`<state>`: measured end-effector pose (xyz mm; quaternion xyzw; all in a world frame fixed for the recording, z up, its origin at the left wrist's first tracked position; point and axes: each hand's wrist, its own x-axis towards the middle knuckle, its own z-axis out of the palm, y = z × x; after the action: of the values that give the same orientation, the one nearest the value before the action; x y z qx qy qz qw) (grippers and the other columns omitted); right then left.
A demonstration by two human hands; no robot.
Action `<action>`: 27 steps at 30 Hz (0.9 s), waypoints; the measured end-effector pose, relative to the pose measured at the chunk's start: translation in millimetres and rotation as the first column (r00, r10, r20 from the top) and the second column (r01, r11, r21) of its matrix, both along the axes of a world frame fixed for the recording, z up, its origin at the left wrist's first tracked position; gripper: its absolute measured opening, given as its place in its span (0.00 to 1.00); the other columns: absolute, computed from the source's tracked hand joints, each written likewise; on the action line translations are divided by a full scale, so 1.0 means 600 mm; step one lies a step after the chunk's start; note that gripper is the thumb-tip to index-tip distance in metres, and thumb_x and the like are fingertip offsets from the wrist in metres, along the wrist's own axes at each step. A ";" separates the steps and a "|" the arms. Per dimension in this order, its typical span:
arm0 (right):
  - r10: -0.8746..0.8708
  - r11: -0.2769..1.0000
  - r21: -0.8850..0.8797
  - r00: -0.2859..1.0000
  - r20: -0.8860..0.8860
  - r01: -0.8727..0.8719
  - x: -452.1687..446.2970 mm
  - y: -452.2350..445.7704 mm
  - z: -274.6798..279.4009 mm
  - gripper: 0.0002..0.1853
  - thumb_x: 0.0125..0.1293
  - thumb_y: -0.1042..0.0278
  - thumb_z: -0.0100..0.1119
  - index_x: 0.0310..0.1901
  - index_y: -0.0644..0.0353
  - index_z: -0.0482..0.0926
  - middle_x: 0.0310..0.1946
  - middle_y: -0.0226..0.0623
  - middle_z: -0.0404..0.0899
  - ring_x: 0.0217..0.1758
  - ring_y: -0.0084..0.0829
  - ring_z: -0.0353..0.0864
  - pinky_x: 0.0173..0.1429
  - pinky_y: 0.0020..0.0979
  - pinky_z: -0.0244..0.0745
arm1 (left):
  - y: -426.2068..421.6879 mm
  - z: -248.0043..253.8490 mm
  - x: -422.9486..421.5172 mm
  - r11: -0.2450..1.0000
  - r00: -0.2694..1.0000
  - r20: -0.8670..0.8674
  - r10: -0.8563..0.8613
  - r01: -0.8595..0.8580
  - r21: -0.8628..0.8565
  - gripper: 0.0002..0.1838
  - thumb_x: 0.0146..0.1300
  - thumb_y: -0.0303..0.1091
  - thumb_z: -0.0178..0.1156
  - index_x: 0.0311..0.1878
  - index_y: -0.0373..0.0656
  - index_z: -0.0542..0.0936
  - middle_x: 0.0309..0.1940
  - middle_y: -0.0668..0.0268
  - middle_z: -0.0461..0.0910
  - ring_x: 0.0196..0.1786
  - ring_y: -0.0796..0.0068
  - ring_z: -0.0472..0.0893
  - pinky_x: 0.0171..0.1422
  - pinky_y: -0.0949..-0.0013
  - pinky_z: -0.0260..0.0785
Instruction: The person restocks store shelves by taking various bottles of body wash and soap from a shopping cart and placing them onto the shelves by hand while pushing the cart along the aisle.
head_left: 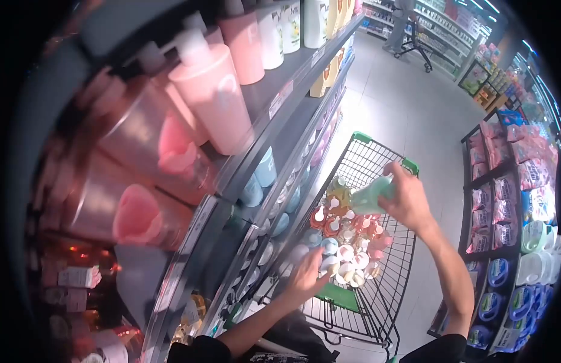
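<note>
My right hand [407,196] is closed around a pale green bottle [370,198], held tilted above the shopping cart [406,266]. Below it, many pump bottles [345,253] stand packed together in the cart, with white, orange, pink and light blue tops. At the cart's near left side is my left hand [306,277], its thumb and fingers apart beside the light blue and white-capped bottles. Whether its fingertips touch them I cannot tell. The green bottle's lower end is partly covered by my right fingers.
Along the left runs a shelf [280,100] with large pink pump bottles [212,97] and light blue bottles [265,168] lower down. On the right stands a rack with pink packets [504,209] and blue packages [497,272]. A person [401,24] stands far down the aisle.
</note>
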<state>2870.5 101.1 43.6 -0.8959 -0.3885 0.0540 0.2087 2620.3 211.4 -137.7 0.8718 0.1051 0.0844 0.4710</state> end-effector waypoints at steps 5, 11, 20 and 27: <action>0.090 0.992 0.102 0.989 -0.119 -0.078 -0.180 0.014 0.033 0.27 0.45 0.72 0.71 0.49 0.61 0.72 0.33 0.50 0.82 0.37 0.50 0.86 0.45 0.46 0.80 | -0.085 0.093 0.021 0.913 0.885 0.232 0.403 -0.372 -0.166 0.54 0.44 0.37 0.80 0.71 0.34 0.58 0.61 0.45 0.69 0.65 0.45 0.70 0.68 0.50 0.63; 0.109 0.987 -0.109 0.991 -0.077 -0.117 -0.365 0.032 -0.005 0.28 0.54 0.58 0.70 0.52 0.60 0.70 0.45 0.52 0.78 0.40 0.53 0.85 0.40 0.46 0.82 | -0.058 0.026 -0.082 0.908 0.877 0.239 0.418 -0.395 -0.140 0.43 0.46 0.36 0.78 0.65 0.41 0.67 0.55 0.53 0.75 0.57 0.55 0.78 0.60 0.56 0.70; 0.052 0.919 0.371 0.890 -0.452 0.135 -0.504 -0.090 -0.183 0.37 0.60 0.54 0.68 0.66 0.61 0.63 0.53 0.56 0.76 0.54 0.56 0.79 0.56 0.48 0.77 | 0.125 0.103 -0.176 0.916 0.789 0.598 0.141 -0.333 0.224 0.46 0.40 0.32 0.82 0.65 0.40 0.69 0.58 0.55 0.77 0.58 0.57 0.79 0.63 0.61 0.72; 0.173 0.984 0.040 0.908 -0.381 -0.171 -0.555 -0.075 -0.266 0.34 0.59 0.53 0.67 0.63 0.61 0.67 0.46 0.51 0.79 0.50 0.52 0.83 0.53 0.49 0.79 | 0.202 0.060 -0.182 0.830 0.761 0.430 0.487 -0.556 0.044 0.48 0.37 0.32 0.83 0.63 0.38 0.67 0.54 0.57 0.75 0.57 0.61 0.76 0.64 0.57 0.69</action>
<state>2537.3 56.1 -116.0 -0.8297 -0.4178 0.2449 0.2777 2511.4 332.8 -101.8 0.8080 0.2379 0.3975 0.3641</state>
